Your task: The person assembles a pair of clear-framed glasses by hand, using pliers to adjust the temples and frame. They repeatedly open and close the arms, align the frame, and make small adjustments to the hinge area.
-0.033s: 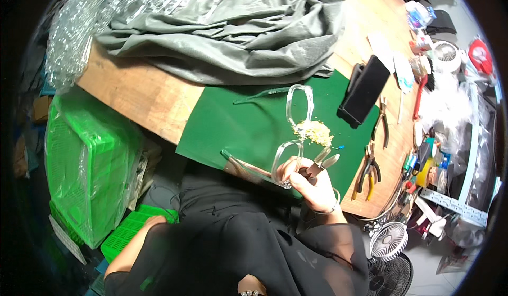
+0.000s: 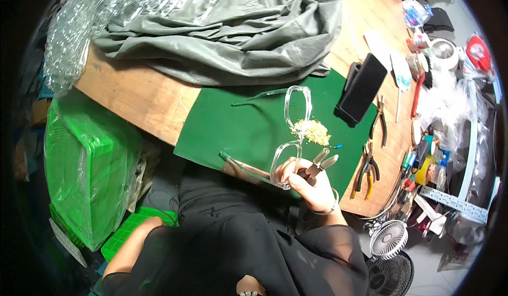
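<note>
My right hand (image 2: 304,186) is closed on a clear eyeglass frame (image 2: 273,164), pinching it near the hinge of the nearer rim. The same hand also holds a tool with two metal tips (image 2: 325,159), which stick up past the fingers; its handles are hidden in the palm. Both temples of the frame point left over a green mat (image 2: 233,121). Small yellowish pieces (image 2: 317,133) lie heaped beside the bridge. At lower left, my left hand (image 2: 153,223) reaches down to a green plastic basket (image 2: 127,236); its fingers are hidden.
Right of the mat lie two pairs of pliers (image 2: 366,168) (image 2: 380,122) and a black stand (image 2: 362,90). A tiny blue piece (image 2: 338,146) rests on the mat. Grey cloth (image 2: 227,52) and clear plastic wrap (image 2: 79,47) cover the far side. Wrapped green crates (image 2: 90,163) stand left.
</note>
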The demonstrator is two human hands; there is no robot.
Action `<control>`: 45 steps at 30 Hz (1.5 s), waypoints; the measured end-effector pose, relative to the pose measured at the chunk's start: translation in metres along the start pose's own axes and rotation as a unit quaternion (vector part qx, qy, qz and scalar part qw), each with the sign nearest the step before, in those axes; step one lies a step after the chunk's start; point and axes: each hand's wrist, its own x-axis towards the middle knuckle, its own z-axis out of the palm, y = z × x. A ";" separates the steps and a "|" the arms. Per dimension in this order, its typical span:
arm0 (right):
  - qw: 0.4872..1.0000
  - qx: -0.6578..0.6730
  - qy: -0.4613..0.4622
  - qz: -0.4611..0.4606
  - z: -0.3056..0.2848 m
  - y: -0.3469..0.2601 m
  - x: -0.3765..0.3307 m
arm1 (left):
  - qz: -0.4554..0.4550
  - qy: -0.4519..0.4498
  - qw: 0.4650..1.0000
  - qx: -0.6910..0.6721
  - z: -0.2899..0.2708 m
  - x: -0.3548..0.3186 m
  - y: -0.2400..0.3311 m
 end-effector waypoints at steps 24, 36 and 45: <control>0.772 -0.604 0.172 -0.104 -0.037 0.027 -0.035 | 0.582 0.027 0.698 -0.417 -0.059 -0.075 0.267; 0.761 -0.605 0.211 -0.097 -0.038 0.024 -0.014 | 0.588 0.236 0.654 -0.414 -0.054 -0.064 0.276; 0.762 -0.597 0.228 -0.110 -0.042 0.037 0.024 | 0.682 0.199 0.653 -0.264 -0.056 -0.065 0.273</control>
